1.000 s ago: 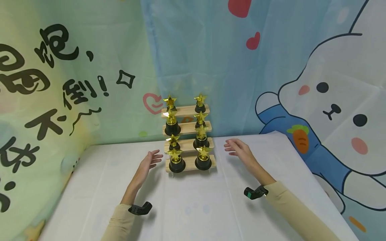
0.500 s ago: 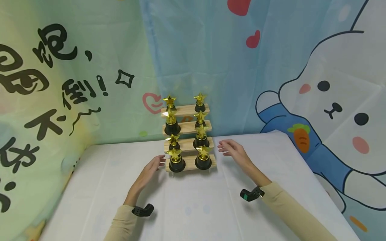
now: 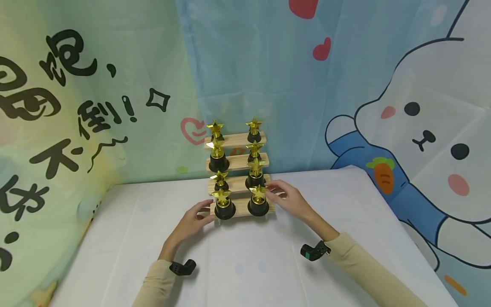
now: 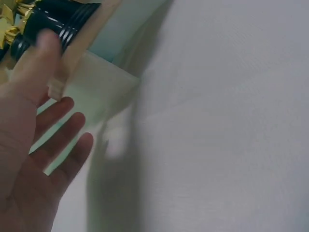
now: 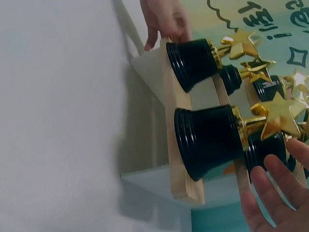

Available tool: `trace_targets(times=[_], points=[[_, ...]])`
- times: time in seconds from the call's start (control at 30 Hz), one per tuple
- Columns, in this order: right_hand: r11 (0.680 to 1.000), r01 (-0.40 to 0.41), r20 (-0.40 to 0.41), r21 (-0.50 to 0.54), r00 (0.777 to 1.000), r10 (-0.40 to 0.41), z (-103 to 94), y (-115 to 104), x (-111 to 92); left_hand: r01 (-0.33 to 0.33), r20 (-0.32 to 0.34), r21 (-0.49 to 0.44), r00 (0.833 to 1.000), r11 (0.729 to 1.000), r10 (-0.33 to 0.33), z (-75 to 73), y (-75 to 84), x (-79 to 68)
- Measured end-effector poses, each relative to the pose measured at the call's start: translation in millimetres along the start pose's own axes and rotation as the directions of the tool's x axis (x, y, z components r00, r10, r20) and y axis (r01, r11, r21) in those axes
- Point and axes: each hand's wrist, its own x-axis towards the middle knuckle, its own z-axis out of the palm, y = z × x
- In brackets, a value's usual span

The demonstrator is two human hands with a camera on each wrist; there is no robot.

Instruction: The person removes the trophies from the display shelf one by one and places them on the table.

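Note:
A stepped display stand with wooden shelves and pale side panels carries several gold star trophies on black bases. My left hand is at the left end of the lowest shelf. In the left wrist view its blurred thumb overlaps a trophy base, while the other fingers spread loosely below the shelf end. My right hand is at the right side, close to the front right trophy. In the right wrist view its fingers are extended and parted, holding nothing, with the front right trophy beside them.
A white cloth covers the table around the stand. Behind hangs a printed curtain with a cartoon rabbit at the right and black lettering at the left. Each wrist wears a black camera band.
Both hands have moved inward to the stand, the left to the lowest shelf's left end, the right to the front right trophy's side. The stand and trophies have stayed in place.

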Motion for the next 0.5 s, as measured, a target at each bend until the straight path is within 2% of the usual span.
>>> trace_targets(times=[0.1,0.3,0.5], points=[[1.0,0.008,0.009,-0.01,1.0,-0.008,4.6,-1.9,0.9,-0.016,-0.026,-0.007,1.0,1.0,0.015,1.5,-3.2,-0.2],[0.997,0.037,-0.016,-0.062,0.999,-0.038,10.9,-5.4,2.1,0.011,-0.042,-0.014,0.999,1.0,-0.012,6.3,-9.6,-0.7],[0.998,0.033,-0.035,-0.062,0.999,-0.035,13.2,-6.4,3.6,-0.001,-0.064,0.035,0.998,0.999,0.003,8.4,-14.1,1.6]])
